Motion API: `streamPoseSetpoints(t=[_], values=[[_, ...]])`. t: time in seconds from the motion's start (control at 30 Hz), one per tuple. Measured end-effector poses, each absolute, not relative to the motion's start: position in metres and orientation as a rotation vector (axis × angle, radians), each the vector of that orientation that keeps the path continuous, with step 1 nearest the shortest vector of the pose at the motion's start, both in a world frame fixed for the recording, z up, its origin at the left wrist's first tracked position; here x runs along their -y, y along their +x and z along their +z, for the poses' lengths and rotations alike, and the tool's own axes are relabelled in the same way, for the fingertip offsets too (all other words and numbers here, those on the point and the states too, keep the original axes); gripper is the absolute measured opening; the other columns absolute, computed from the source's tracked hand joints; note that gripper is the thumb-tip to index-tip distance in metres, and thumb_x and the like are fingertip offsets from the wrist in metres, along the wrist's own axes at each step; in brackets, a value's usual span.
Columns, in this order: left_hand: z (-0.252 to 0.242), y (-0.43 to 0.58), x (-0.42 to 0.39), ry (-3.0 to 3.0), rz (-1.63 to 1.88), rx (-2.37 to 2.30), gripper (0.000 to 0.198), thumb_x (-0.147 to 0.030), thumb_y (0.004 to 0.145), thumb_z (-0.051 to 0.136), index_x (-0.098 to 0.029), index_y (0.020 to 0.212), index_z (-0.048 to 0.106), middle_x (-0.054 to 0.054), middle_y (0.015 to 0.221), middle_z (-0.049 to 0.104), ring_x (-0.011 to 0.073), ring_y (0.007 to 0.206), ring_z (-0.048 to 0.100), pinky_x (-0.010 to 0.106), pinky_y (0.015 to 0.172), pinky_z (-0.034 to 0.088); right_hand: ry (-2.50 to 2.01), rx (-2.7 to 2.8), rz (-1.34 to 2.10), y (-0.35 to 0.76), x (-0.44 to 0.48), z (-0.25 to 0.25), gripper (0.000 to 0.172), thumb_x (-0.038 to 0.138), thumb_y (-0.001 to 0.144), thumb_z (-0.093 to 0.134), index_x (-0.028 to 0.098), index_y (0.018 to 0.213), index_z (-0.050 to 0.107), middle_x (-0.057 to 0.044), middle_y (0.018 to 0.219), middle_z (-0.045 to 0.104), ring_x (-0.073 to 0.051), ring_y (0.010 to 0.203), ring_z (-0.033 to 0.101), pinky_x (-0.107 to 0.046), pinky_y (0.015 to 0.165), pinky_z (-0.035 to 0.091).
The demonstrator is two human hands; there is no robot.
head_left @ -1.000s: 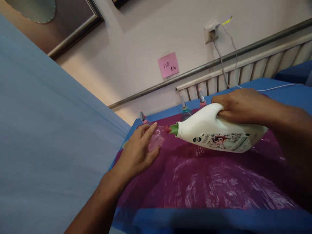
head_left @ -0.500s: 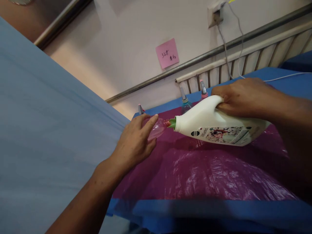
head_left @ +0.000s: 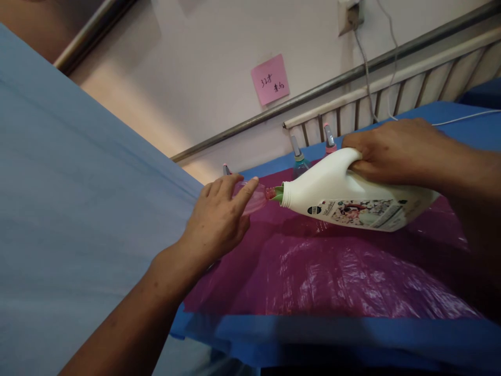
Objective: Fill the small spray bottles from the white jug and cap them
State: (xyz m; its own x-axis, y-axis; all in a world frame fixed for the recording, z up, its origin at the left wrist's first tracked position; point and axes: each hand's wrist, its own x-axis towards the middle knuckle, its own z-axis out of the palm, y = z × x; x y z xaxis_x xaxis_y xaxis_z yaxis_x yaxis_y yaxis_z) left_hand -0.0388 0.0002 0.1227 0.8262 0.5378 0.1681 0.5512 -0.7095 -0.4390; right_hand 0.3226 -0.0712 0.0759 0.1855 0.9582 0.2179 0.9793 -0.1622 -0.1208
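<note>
My right hand is closed round the handle of a large cream detergent jug, tipped on its side with its mouth to the left. The jug's green pouring spout meets the neck of a clear pink bottle. Around that bottle's body my left hand is wrapped, with the index finger lying along it. Whether liquid is flowing I cannot make out. Below both lies shiny purple plastic sheeting.
Behind the jug stand a teal spray bottle and a pink-collared spray bottle. Another spray head shows past my left hand. A blue curtain hangs at left. A pink note, socket and metal rail are on the wall.
The view has shifted slightly. Both hands keep their hold, and the jug stays tipped with its spout at the pink bottle's neck.
</note>
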Motion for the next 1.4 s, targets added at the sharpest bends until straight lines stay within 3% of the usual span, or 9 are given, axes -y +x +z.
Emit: streamPoseSetpoints(t=[0.2,0.5,0.83,1.2,1.4], values=[[0.123,-0.039,-0.001,-2.532,-0.050,0.785,0.079,-0.013,0.095,0.072,-0.024,0.170,0.050,0.023,0.164,0.058,0.0479,0.148,0.060,0.069,0.120,0.053,-2.231,1.849,-0.112,0.321,0.072,0.077,0.019,0.047,0.096,0.067,0.031,0.099,0.077,-0.005,0.075,0.065,-0.020,0.066,0.046,-0.038,0.073,0.021],[0.128,-0.033,-0.001,-2.533,0.029,0.819,0.079,-0.011,0.093,0.071,-0.022,0.169,0.052,0.024,0.166,0.056,0.0491,0.152,0.057,0.071,0.121,0.052,-2.239,1.874,-0.180,0.321,0.070,0.075,0.021,0.048,0.097,0.067,0.030,0.099,0.078,-0.004,0.070,0.061,-0.016,0.059,0.034,-0.037,0.069,0.023],[0.132,-0.032,-0.001,-2.507,0.077,0.797,0.080,-0.009,0.093,0.069,-0.026,0.169,0.051,0.021,0.167,0.056,0.0466,0.153,0.056,0.068,0.122,0.051,-2.263,1.857,-0.150,0.318,0.071,0.077,0.018,0.047,0.098,0.070,0.031,0.102,0.078,-0.003,0.072,0.062,-0.014,0.059,0.030,-0.037,0.069,0.023],[0.139,-0.025,0.001,-2.430,0.184,0.768,0.075,-0.012,0.097,0.068,-0.022,0.170,0.052,0.023,0.168,0.058,0.0443,0.153,0.058,0.064,0.121,0.053,-2.315,1.939,-0.199,0.317,0.074,0.080,0.033,0.051,0.098,0.051,0.035,0.110,0.076,-0.005,0.086,0.072,-0.024,0.069,0.054,-0.036,0.064,0.028],[0.141,-0.022,0.002,-2.415,0.213,0.758,0.076,-0.012,0.097,0.070,-0.019,0.171,0.052,0.024,0.167,0.058,0.0447,0.153,0.058,0.062,0.122,0.053,-2.321,1.959,-0.188,0.319,0.074,0.080,0.033,0.052,0.098,0.048,0.035,0.110,0.074,-0.006,0.087,0.073,-0.026,0.071,0.056,-0.038,0.063,0.032]])
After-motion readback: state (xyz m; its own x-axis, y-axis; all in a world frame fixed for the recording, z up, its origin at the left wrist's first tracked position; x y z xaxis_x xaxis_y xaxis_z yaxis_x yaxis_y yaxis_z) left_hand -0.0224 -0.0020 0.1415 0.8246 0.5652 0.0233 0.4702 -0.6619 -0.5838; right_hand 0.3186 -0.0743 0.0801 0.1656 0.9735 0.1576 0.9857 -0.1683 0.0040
